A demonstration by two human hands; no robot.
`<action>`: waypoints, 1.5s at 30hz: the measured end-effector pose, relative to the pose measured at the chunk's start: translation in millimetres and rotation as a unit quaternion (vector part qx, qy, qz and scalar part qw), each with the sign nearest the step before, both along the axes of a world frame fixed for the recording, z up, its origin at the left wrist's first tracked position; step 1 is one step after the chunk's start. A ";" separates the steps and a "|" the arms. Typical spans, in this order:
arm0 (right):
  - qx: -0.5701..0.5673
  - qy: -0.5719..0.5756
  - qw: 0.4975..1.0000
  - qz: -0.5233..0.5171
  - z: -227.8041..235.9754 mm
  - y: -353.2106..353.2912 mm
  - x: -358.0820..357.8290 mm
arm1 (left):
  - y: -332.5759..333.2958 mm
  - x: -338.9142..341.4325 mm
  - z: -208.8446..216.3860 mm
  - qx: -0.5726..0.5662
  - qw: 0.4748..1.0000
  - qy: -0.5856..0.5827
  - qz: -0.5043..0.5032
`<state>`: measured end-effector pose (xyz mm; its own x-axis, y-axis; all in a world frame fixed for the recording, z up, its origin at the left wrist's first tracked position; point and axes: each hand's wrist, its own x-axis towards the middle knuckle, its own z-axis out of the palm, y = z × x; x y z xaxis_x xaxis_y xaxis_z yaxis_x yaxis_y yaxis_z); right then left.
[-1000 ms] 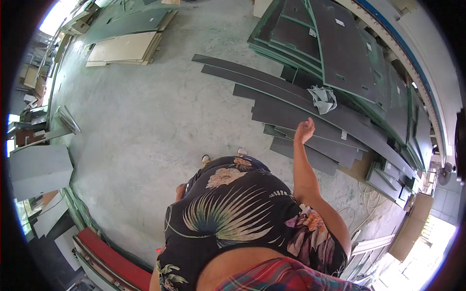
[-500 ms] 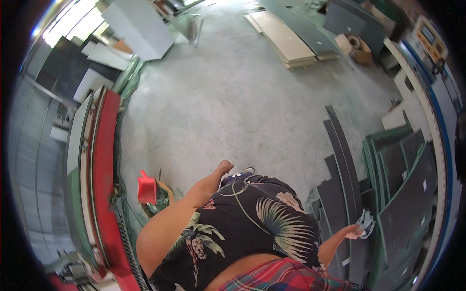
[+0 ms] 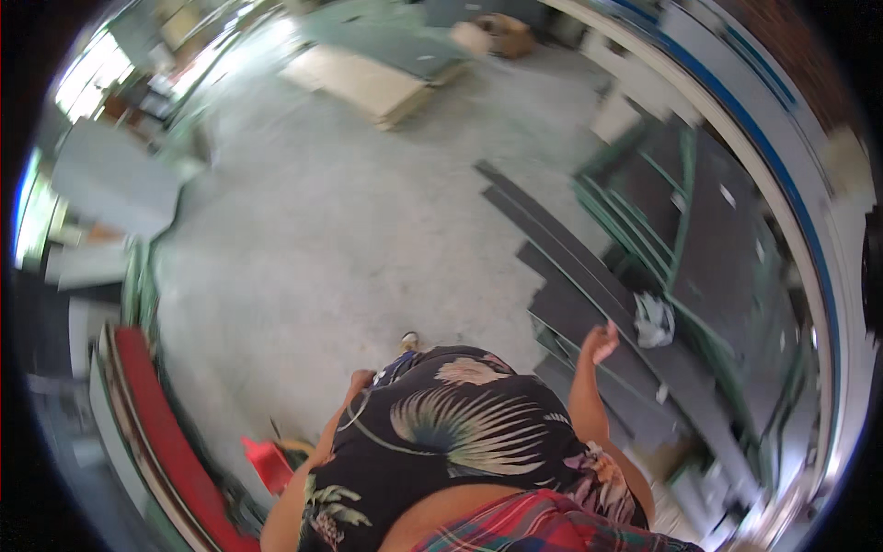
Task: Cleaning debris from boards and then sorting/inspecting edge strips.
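My right hand (image 3: 602, 344) is out at my right side over a row of long dark strips and sheets (image 3: 589, 317). A crumpled pale cloth or plastic wad (image 3: 655, 320) is just beyond its fingers, with a small gap between them. It seems to rest on the dark sheets, though blur leaves this uncertain. The fingers of that hand look loosely apart, holding nothing. Low at my left side, my left hand (image 3: 362, 378) is partly covered by my forearm and patterned shirt. Its fingers are too hidden and smeared to read.
Green-edged dark panels (image 3: 736, 230) lean in a stack at the right, by a long white and blue machine (image 3: 782, 175). Pale boards (image 3: 359, 83) lie on the far floor. A red dustpan-like thing (image 3: 267, 463) and a long red machine edge (image 3: 161, 414) are at the left.
My view has turned right, so the scene has swung leftward. My right hand has come away from the pale wad, which it was touching before. My left hand has dropped back beside my body.
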<state>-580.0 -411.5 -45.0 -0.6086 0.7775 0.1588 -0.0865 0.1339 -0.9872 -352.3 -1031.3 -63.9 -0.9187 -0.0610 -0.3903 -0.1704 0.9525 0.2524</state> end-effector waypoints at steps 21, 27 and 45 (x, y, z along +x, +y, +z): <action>-0.033 -0.471 0.816 -0.333 49.8 -115.7 312.8 | -49.5 -210.1 29.2 0.022 0.834 0.069 -0.546; 0.023 -0.481 0.812 -0.330 50.1 -156.9 345.3 | -45.6 -212.8 31.3 0.197 0.824 0.146 -0.510; -0.032 -0.425 0.877 -0.223 40.4 102.7 431.4 | 180.3 -147.5 6.3 0.006 0.924 -0.053 -0.379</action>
